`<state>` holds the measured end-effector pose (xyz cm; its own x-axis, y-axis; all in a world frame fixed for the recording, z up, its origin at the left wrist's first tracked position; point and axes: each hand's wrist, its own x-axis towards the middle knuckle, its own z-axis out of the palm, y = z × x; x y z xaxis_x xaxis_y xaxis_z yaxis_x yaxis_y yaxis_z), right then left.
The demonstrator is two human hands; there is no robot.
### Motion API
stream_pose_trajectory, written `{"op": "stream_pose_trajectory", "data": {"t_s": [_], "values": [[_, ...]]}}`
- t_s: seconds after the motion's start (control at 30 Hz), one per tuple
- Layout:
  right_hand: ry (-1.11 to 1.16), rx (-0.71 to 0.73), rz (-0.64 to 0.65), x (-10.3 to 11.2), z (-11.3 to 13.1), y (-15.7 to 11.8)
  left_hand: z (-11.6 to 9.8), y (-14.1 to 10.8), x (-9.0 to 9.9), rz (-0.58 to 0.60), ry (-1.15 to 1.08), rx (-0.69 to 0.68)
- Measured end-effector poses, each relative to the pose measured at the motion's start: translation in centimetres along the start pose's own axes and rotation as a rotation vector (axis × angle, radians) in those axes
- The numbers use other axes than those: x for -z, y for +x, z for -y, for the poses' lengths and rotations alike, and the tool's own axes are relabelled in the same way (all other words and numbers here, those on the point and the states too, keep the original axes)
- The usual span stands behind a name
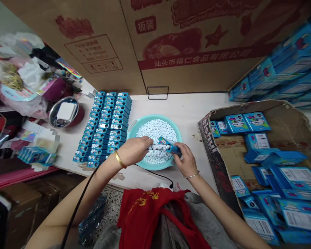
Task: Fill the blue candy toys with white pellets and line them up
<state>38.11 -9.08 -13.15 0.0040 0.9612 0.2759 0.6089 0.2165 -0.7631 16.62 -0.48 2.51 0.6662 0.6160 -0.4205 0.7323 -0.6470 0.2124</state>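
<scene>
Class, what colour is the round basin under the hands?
The basin is pale turquoise, best seen in the head view.

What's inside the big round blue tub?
Lots of small white candies fill the light blue tub. They hide its bottom. The left hand and the right hand, holding a blue box, cover part of the pile, so you can't see the candies beneath.

White worktop (171, 107) carried rows of blue boxes (103, 128), a teal basin (171, 124) of white candies (155, 131), a steel bowl (67, 100), and a cardboard tray (248, 106) of boxes.
</scene>
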Motion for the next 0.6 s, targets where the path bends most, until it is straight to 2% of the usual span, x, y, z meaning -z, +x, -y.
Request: {"op": "stream_pose_trajectory", "data": {"t_s": [0.1, 0.2, 0.27, 0.33, 0.43, 0.53, 0.6], "values": [[0.003, 0.014, 0.0, -0.4, 0.1, -0.2, -2.3, 0.1, 1.9, 0.062, 0.158, 0.044], [0.013, 0.012, -0.004, -0.6, -0.1, -0.3, -4.3, 0.0, 3.1, 0.088, 0.204, 0.079], [0.019, 0.004, -0.004, -0.7, -0.3, -0.4, -4.6, -0.2, 3.2, 0.069, 0.204, 0.083], [0.022, -0.006, -0.007, -0.6, -0.5, -0.4, -3.6, -0.4, 2.5, 0.01, 0.193, 0.096], [0.02, -0.031, -0.027, 0.0, -0.9, -0.3, 0.4, -0.3, -0.8, -0.066, 0.139, 0.205], [0.024, -0.072, -0.056, 1.2, -1.2, -0.2, 4.8, 0.9, -6.5, -0.026, 0.071, 0.342], [0.025, -0.096, -0.076, 2.0, -1.4, -0.1, 6.3, 2.5, -10.7, 0.029, -0.02, 0.356]]}}
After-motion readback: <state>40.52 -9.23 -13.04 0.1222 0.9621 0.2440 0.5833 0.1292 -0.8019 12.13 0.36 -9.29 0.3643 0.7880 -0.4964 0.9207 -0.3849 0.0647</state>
